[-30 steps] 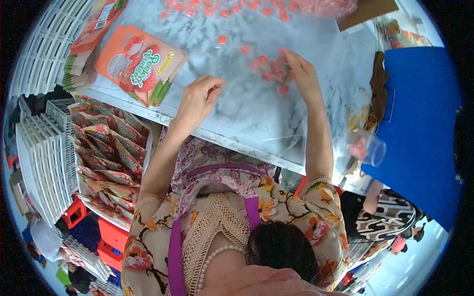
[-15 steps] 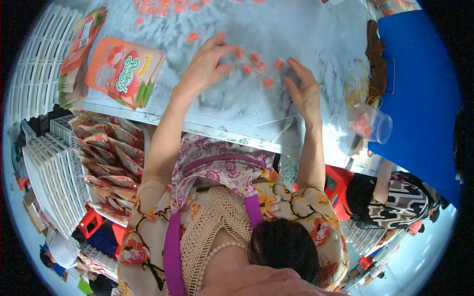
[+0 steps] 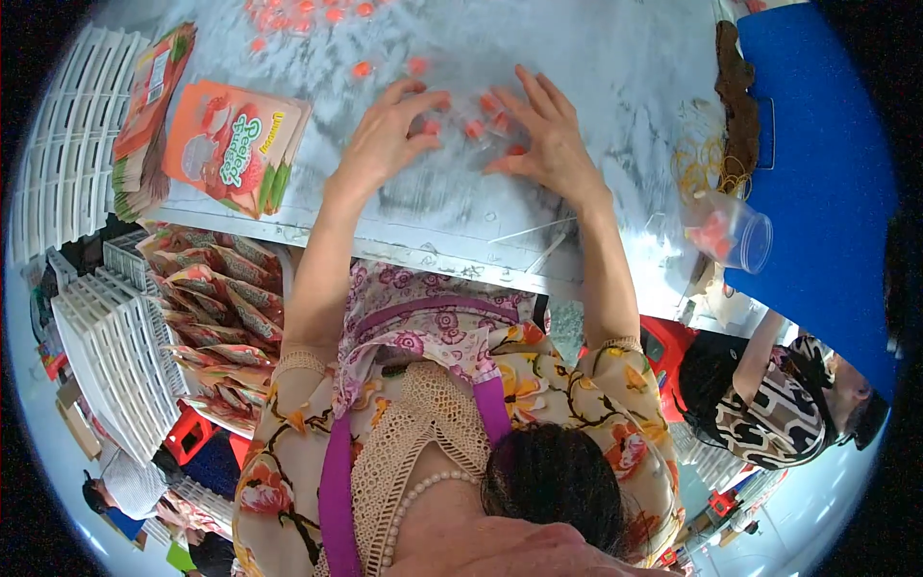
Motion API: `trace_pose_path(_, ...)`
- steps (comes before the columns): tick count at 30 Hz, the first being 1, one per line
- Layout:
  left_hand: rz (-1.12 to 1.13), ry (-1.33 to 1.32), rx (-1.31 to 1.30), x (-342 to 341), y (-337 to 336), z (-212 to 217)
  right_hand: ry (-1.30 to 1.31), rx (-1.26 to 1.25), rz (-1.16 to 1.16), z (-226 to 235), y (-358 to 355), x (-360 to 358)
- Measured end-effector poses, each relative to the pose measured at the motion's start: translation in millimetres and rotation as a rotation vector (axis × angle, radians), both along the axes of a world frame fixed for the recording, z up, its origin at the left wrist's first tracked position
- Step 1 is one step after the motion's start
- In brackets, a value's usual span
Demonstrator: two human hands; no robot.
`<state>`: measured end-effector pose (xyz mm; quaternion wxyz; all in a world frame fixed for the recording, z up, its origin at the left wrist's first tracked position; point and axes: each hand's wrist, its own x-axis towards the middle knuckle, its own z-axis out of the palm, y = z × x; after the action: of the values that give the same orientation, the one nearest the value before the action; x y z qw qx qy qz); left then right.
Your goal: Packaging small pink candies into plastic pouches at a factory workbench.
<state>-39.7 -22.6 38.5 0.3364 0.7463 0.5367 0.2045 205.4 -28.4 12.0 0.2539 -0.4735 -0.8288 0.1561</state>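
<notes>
Several small red-orange candies in clear wrappers [image 3: 473, 130] lie on the table between my two hands. My left hand [image 3: 385, 139] is at their left side, fingers curved and apart, the tips close to a candy [image 3: 430, 127]. On the other side, my right hand [image 3: 548, 139] is spread with its palm toward the candies; its fingers partly cover some of them. Whether the fingertips touch any candy is hard to tell. Two more candies lie just beyond my left hand, one of them orange [image 3: 361, 69].
A larger spread of candies [image 3: 298, 14] lies at the far left of the marbled table [image 3: 433, 207]. Printed pouches [image 3: 236, 149] are stacked at left, with filled pouches [image 3: 221, 308] below. At right are rubber bands [image 3: 707, 173], a tipped clear cup [image 3: 735, 236] with red pieces and a blue panel [image 3: 817, 173].
My right hand has moved left and inward, spreading its fingers over the candies. The candies now lie closer together. My left hand has shifted slightly.
</notes>
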Motion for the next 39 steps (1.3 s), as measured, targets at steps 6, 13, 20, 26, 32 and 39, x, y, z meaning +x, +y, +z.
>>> trace_pose_path(6, 0.046, -0.047, 0.047, -8.6, -4.7, -9.8, -0.007, 0.029, 0.030, -11.1, 5.4, -0.4)
trace_pose_path(13, 0.072, -0.032, 0.141, -5.0, -5.6, -17.5, -0.059, 0.097, -0.038, -19.7, 1.0, -25.6)
trace_pose_path(20, 0.217, -0.021, 0.198, -12.3, -15.4, -20.0, 0.387, -0.136, -0.233, 11.5, -31.7, 18.2)
trace_pose_path(26, 0.169, -0.014, 0.203, -4.2, -30.8, -22.3, 0.929, -0.218, -0.568, 12.1, -45.1, 68.1)
trace_pose_path(32, 0.061, -0.027, 0.195, 33.3, -45.6, -26.7, 0.841, -0.236, -0.641, 3.6, -51.5, 57.8)
trace_pose_path(39, 0.037, -0.022, 0.290, 30.2, -29.2, -11.3, 0.832, -0.299, -0.630, 14.3, -46.0, 62.1)
